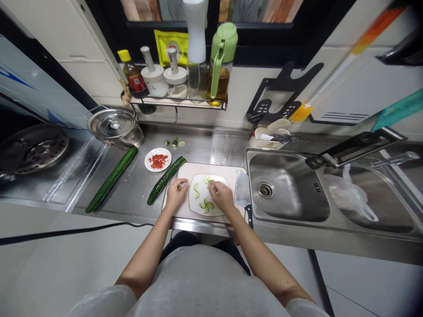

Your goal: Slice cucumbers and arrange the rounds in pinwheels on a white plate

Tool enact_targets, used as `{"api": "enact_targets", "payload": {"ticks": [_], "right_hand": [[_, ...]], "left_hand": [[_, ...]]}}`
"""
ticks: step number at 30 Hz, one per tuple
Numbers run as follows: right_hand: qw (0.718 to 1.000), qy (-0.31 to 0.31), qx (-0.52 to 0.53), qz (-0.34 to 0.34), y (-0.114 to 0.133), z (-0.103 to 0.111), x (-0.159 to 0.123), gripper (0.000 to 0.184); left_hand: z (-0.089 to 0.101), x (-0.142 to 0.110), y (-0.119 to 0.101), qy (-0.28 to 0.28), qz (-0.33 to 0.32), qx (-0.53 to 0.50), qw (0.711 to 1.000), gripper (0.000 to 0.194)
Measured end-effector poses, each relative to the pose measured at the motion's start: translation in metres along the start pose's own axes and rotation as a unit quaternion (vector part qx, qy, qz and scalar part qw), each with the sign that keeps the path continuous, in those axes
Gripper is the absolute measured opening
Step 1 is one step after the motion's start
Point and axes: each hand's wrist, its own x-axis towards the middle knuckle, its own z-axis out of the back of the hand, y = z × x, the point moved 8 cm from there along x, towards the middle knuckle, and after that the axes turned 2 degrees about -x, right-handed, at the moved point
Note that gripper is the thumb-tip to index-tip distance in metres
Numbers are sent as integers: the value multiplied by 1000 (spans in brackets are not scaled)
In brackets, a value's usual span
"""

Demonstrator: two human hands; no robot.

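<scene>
A white plate (199,205) lies on a pale cutting board (185,169), with several thin cucumber slices (206,205) arranged on it in small groups. Over the plate's right half, my right hand (223,195) pinches a cucumber slice at the upper group. My left hand (176,193) is beside the plate's left edge, its fingers curled together; what they hold, if anything, is hidden. A cut cucumber (166,180) rests against the board's left side. On the right of the board lies a kitchen knife (243,189), its black handle toward me.
A whole cucumber (111,179), a small plate of chopped red pieces (158,159) and a lidded steel pot (115,127) stand to the left. Cucumber ends (175,142) lie behind the board. A double sink (287,189) is at right, below a bottle rack (178,102) and holder (269,137).
</scene>
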Motion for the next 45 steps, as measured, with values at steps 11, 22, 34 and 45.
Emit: {"api": "enact_targets", "payload": {"ticks": [11, 22, 34, 45], "right_hand": [[931, -313, 80, -169, -88, 138, -45, 33], [968, -203, 58, -139, -67, 90, -54, 34], [984, -100, 98, -106, -34, 56, -40, 32], [981, 66, 183, -9, 48, 9, 7, 18]], "left_hand": [[39, -21, 32, -24, 59, 111, 992, 26], [17, -23, 28, 4, 122, 239, 963, 25], [9, -13, 25, 1, 173, -119, 978, 22], [-12, -20, -58, 152, 157, -363, 906, 35]]}}
